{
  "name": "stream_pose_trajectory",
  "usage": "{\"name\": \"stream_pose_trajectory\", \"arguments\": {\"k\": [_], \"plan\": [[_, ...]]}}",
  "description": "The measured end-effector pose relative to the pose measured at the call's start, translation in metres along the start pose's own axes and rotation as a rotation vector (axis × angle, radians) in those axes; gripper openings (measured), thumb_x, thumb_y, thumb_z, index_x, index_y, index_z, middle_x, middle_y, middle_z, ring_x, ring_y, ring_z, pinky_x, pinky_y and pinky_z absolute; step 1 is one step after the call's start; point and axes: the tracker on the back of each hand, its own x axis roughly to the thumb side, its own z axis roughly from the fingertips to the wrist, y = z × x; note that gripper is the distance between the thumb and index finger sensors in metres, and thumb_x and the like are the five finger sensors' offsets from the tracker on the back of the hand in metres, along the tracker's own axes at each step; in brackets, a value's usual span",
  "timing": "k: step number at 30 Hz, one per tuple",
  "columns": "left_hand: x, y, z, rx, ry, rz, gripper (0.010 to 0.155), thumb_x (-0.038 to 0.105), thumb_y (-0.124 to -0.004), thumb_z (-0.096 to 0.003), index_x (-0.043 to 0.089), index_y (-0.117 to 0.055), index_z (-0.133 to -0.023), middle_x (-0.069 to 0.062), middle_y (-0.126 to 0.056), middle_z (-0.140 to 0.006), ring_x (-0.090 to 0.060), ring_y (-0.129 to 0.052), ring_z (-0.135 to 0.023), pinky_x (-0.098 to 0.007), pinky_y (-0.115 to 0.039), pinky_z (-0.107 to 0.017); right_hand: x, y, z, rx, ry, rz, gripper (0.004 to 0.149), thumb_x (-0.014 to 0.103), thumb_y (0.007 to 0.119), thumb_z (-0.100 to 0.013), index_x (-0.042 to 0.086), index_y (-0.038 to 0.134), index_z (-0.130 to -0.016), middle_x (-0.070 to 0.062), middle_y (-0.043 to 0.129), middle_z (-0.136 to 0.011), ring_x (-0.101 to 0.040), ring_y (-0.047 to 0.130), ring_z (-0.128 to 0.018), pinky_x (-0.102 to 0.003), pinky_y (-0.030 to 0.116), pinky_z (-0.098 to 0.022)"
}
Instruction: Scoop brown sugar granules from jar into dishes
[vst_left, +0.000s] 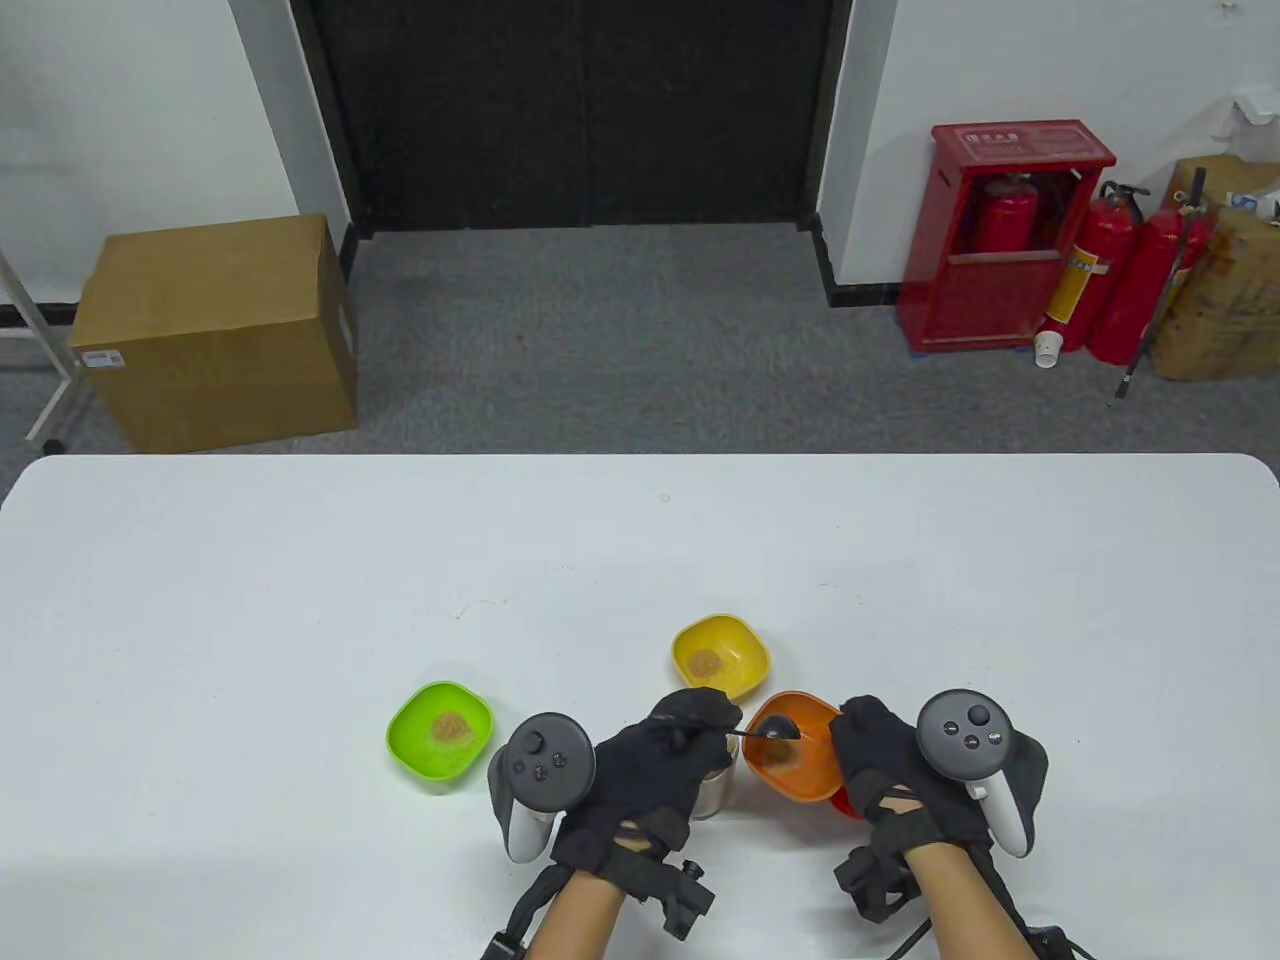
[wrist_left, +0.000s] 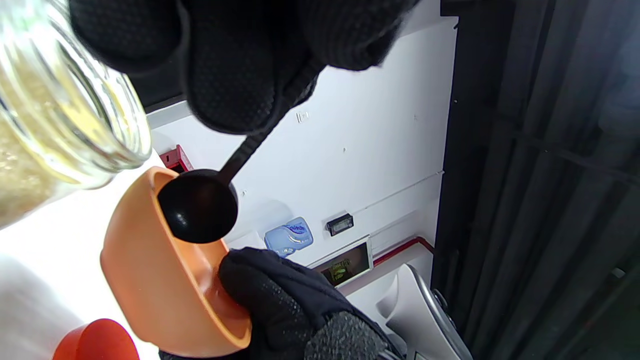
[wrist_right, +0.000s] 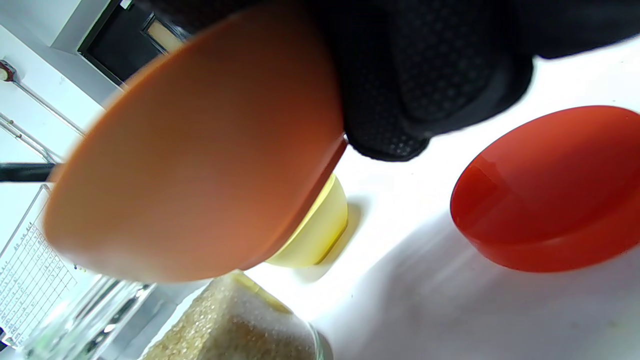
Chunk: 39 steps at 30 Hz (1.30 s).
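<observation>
My left hand (vst_left: 660, 765) pinches the handle of a black spoon (vst_left: 778, 729), whose bowl (wrist_left: 197, 206) hangs over the orange dish (vst_left: 795, 760). My right hand (vst_left: 880, 750) grips the orange dish (wrist_left: 160, 280) by its rim and holds it tilted above the table, as the right wrist view (wrist_right: 200, 165) shows. Some brown sugar lies in the orange dish. The glass jar (wrist_left: 55, 125) with brown sugar stands under my left hand, mostly hidden in the table view. A yellow dish (vst_left: 718, 655) and a green dish (vst_left: 441, 729) each hold a small heap of sugar.
The jar's red lid (wrist_right: 550, 190) lies on the white table (vst_left: 300, 600) right of the orange dish, below my right hand. The yellow dish stands just behind the orange one. The green dish is to the left of my left hand.
</observation>
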Motion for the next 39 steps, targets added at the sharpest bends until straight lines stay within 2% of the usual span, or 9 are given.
{"name": "stream_pose_trajectory", "arguments": {"k": [5,12,16,19,25,29,33,39], "plan": [[0.000,0.001,0.000,-0.001,-0.013,0.002,0.045,0.029,-0.080,-0.0533,0.029,-0.070,-0.097,0.000,-0.089,-0.097,-0.023,-0.104,-0.063,-0.052,-0.081,-0.052,0.000,0.000,0.000,0.001,-0.003,0.004,0.049,0.030,0.075,-0.057,-0.005,0.074,-0.092,-0.025,0.099,-0.059,-0.037,0.093,-0.031,-0.052,0.082,-0.015],[0.000,0.008,0.001,0.064,-0.003,0.075,0.046,0.037,-0.077,-0.0549,0.024,-0.066,-0.098,-0.001,-0.091,-0.093,-0.021,-0.105,-0.060,-0.050,-0.084,-0.050,0.001,-0.001,0.000,-0.004,-0.007,-0.009,0.049,0.030,0.075,-0.057,-0.005,0.074,-0.092,-0.025,0.099,-0.059,-0.037,0.093,-0.031,-0.052,0.082,-0.015],[0.006,0.024,0.000,0.133,-0.008,0.122,0.047,0.041,-0.075,-0.0560,0.023,-0.066,-0.098,-0.001,-0.092,-0.091,-0.019,-0.106,-0.058,-0.048,-0.085,-0.049,0.002,-0.006,-0.001,-0.019,-0.011,-0.022,0.049,0.030,0.075,-0.057,-0.005,0.074,-0.092,-0.025,0.099,-0.058,-0.037,0.093,-0.031,-0.052,0.081,-0.015],[0.006,0.042,0.002,0.199,0.009,0.183,0.047,0.044,-0.074,-0.0569,0.022,-0.066,-0.098,-0.001,-0.093,-0.089,-0.018,-0.107,-0.057,-0.046,-0.086,-0.049,0.002,-0.016,-0.002,-0.083,-0.028,-0.054,0.049,0.030,0.075,-0.057,-0.005,0.075,-0.091,-0.024,0.099,-0.057,-0.037,0.093,-0.030,-0.052,0.081,-0.015],[-0.012,0.082,0.014,0.309,0.076,0.267,0.048,0.045,-0.075,-0.0569,0.018,-0.068,-0.096,-0.002,-0.096,-0.084,-0.018,-0.108,-0.053,-0.046,-0.086,-0.046,-0.002,-0.042,-0.008,-0.244,-0.036,-0.099,0.049,0.031,0.076,-0.057,-0.004,0.076,-0.090,-0.023,0.100,-0.054,-0.035,0.093,-0.028,-0.051,0.081,-0.013],[-0.026,0.102,0.025,0.338,0.137,0.280,0.047,0.045,-0.073,-0.0574,0.015,-0.068,-0.094,-0.005,-0.097,-0.082,-0.019,-0.108,-0.052,-0.046,-0.086,-0.045,-0.006,-0.052,-0.015,-0.310,-0.012,-0.085,0.048,0.032,0.077,-0.057,-0.004,0.077,-0.089,-0.021,0.100,-0.051,-0.033,0.092,-0.025,-0.050,0.081,-0.011],[-0.046,0.117,0.037,0.353,0.221,0.238,0.047,0.044,-0.073,-0.0573,0.013,-0.069,-0.093,-0.007,-0.098,-0.081,-0.020,-0.109,-0.050,-0.047,-0.087,-0.043,-0.015,-0.057,-0.029,-0.333,0.049,-0.032,0.048,0.032,0.076,-0.057,-0.004,0.078,-0.089,-0.020,0.100,-0.048,-0.031,0.092,-0.023,-0.048,0.080,-0.009],[-0.068,0.122,0.048,0.347,0.324,0.212,0.048,0.043,-0.074,-0.0572,0.012,-0.069,-0.094,-0.008,-0.098,-0.079,-0.021,-0.108,-0.049,-0.047,-0.086,-0.043,-0.029,-0.050,-0.052,-0.304,0.170,-0.004,0.049,0.032,0.074,-0.058,-0.004,0.075,-0.091,-0.022,0.099,-0.052,-0.033,0.092,-0.026,-0.049,0.080,-0.011]]}}
